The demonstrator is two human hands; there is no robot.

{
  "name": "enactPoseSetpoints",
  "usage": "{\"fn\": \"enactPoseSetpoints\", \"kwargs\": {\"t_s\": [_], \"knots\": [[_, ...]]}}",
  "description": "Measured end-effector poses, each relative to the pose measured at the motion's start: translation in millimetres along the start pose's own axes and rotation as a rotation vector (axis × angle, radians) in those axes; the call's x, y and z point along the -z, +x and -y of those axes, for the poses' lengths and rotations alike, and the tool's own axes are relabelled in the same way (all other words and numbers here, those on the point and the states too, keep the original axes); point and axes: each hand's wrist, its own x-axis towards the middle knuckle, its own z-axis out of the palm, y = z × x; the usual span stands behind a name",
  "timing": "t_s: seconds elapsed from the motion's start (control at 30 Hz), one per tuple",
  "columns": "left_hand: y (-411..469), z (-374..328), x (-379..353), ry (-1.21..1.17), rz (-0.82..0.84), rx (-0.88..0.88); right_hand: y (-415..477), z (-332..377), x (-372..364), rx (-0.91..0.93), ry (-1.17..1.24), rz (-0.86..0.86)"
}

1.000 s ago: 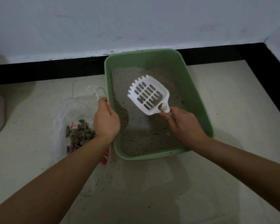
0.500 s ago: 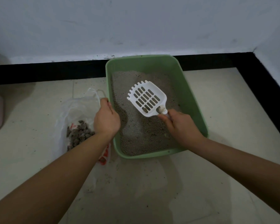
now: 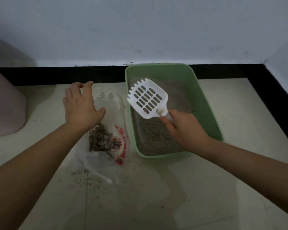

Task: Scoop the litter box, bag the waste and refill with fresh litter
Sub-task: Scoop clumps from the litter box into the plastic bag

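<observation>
While the litter scoop point(image 3: 147, 98) hangs loaded: the step in hand is, by my reading, carrying a scooped lump from box to bag; bagging looks part done, refilling not yet begun
Right hand point(image 3: 184, 128): fingers curled round the scoop's handle; the white slotted blade is raised over the left side of the box, teeth pointing away
Scoop's load: one pale clump point(image 3: 160, 111) sits at the handle end of the blade; a smaller dark bit lies just beside it
Left hand point(image 3: 81, 107): fingers point(image 3: 87, 84) spread and relaxed, gripping nothing; it hovers over the far end of the bag; whether it touches the plastic I cannot tell
Plastic bag point(image 3: 103, 158): clear with red print, slumped on the floor just left of the box; a heap of grey-brown clumps point(image 3: 101, 140) lies inside
Litter box point(image 3: 204, 103): green tray against the black skirting point(image 3: 56, 75); grey litter point(image 3: 155, 136) covers its bottom
Floor point(image 3: 165, 196): pale tiles; stray grains point(image 3: 83, 178) lie scattered near the bag
Pink object point(image 3: 5, 105): rounded, at the far left; what it is I cannot tell
Next move: probably the left hand must pinch the bag's mouth and hold it wide; the scoop must swing left over the rim, kept level, then tip above the opening; a slack mouth would likely send the clump onto the tiles
</observation>
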Motion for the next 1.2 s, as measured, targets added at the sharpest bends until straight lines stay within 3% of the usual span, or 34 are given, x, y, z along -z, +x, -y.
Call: {"fn": "enactPoseSetpoints", "kwargs": {"t_s": [0.1,0.2,0.3,0.37,0.47,0.57,0.7,0.8,0.97,1.07,1.2], "knots": [[2.4,16.5,0.8,-0.137,0.149,0.154,6.3,44.2,-0.3,0.110,-0.151,0.147],[-0.4,23.4,2.8,-0.347,0.144,0.259,11.3,78.7,-14.5,0.247,-0.386,0.286],[-2.8,22.0,3.7,-0.370,0.098,0.271,12.1,87.2,-25.1,0.402,-0.555,0.282],[-2.6,20.2,2.0,-0.367,0.094,0.253,13.0,84.1,-20.2,0.406,-0.558,0.252],[-2.8,17.7,0.3,-0.367,0.099,0.246,16.9,74.8,-2.6,0.242,-0.405,0.245],[-5.9,5.3,-0.2,-0.161,0.005,0.185,25.7,48.7,19.0,0.027,-0.245,0.210],[-15.0,-24.5,-6.8,-0.196,-0.144,-0.006,31.1,3.4,55.3,-0.174,-0.286,0.236],[-22.1,-50.2,-21.3,-0.341,-0.078,-0.040,26.6,-24.0,75.4,-0.268,-0.395,0.426],[-32.3,-84.9,-47.1,-0.408,0.152,0.097,1.6,-54.6,63.1,-0.373,-0.513,0.655],[-31.6,-94.9,-60.5,-0.406,0.251,0.159,-12.1,-68.8,52.5,-0.383,-0.469,0.661],[-30.7,-100.1,-75.4,-0.429,0.187,0.177,-19.7,-78.3,34.0,-0.380,-0.321,0.608]]}}
